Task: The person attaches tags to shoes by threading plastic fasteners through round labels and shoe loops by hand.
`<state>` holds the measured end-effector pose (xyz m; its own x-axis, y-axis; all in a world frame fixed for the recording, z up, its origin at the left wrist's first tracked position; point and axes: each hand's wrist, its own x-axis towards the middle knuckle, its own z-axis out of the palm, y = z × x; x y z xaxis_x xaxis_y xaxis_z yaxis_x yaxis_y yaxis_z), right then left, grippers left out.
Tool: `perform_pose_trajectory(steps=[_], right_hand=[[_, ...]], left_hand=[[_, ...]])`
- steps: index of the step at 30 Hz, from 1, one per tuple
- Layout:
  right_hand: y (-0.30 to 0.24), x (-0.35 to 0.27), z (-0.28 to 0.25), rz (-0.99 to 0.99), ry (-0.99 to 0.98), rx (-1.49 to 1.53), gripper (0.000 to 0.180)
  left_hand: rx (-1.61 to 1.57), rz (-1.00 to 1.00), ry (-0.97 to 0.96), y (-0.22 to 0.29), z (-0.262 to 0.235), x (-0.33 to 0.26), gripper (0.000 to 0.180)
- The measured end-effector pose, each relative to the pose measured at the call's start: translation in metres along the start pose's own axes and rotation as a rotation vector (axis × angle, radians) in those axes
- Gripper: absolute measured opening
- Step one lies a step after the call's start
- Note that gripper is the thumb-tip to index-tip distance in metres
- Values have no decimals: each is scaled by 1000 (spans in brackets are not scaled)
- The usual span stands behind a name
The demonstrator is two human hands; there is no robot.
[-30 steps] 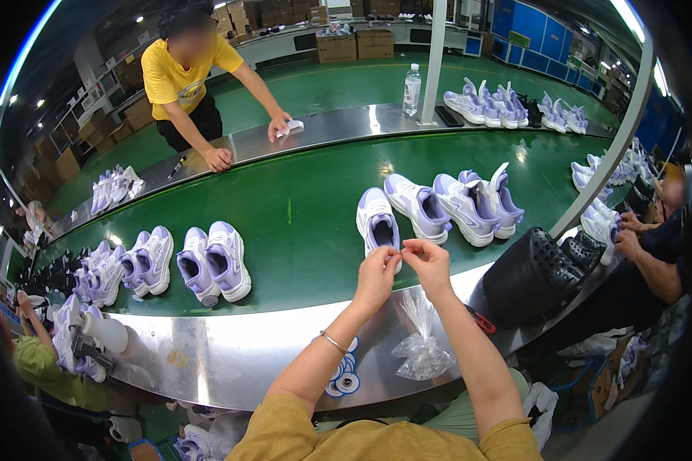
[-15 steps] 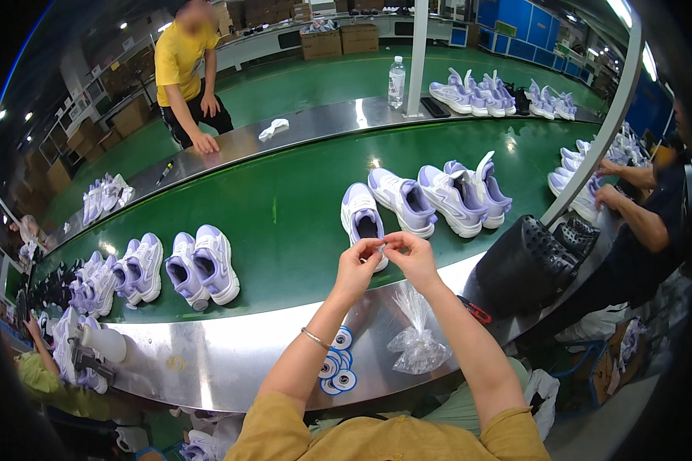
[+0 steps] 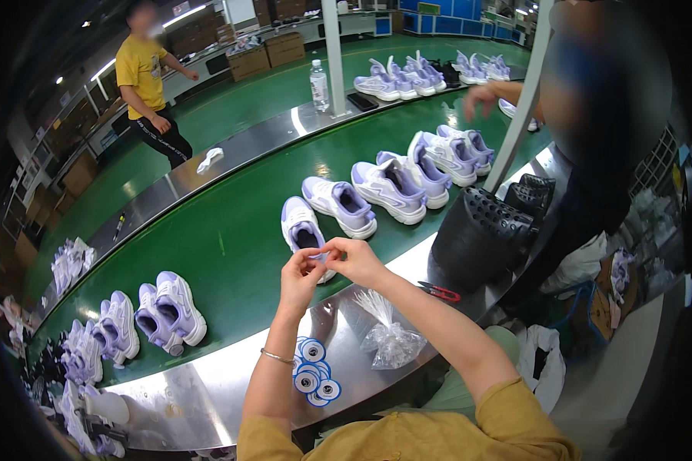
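My left hand (image 3: 301,275) and my right hand (image 3: 352,261) meet fingertip to fingertip, both pinched on something small and pale that I cannot make out. They hover at the heel of a white and lilac sneaker (image 3: 296,219), partly covering it. Beside it on the green belt lies another sneaker (image 3: 337,203) of the same kind. Below my hands, on the metal ledge, is a loose pile of round blue-rimmed white tags (image 3: 307,382). A clear plastic bag (image 3: 392,342) with small contents lies under my right forearm.
Red-handled thread snips (image 3: 440,291) lie near a black perforated bin (image 3: 477,238) on the right. More sneakers (image 3: 169,311) stand on the belt (image 3: 238,223). A water bottle (image 3: 319,86) stands by a post. A co-worker's arm (image 3: 507,96) reaches over the belt at right.
My view has swung right, so the scene sits further left. The person in yellow has straightened up from the far counter. The right co-worker now reaches across the belt. My hands remain pinched together.
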<state>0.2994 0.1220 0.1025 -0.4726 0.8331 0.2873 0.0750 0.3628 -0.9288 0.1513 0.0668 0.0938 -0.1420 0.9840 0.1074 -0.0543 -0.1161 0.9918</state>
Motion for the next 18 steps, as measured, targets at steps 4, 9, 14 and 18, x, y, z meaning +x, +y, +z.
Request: perform_pose_trajectory(steps=[4,9,14,18], right_hand=[[5,-1,-19,31,-35,35,24],[16,0,-34,65,-51,101,27],[19,2,-37,55,-82,103,25],[20,1,-37,49,-85,103,23]], left_hand=[[11,-47,-40,4,13,2,30],[35,-50,-31,2,29,9,32],[53,-84,-3,-2,35,14,32],[46,-90,9,-6,37,15,28]])
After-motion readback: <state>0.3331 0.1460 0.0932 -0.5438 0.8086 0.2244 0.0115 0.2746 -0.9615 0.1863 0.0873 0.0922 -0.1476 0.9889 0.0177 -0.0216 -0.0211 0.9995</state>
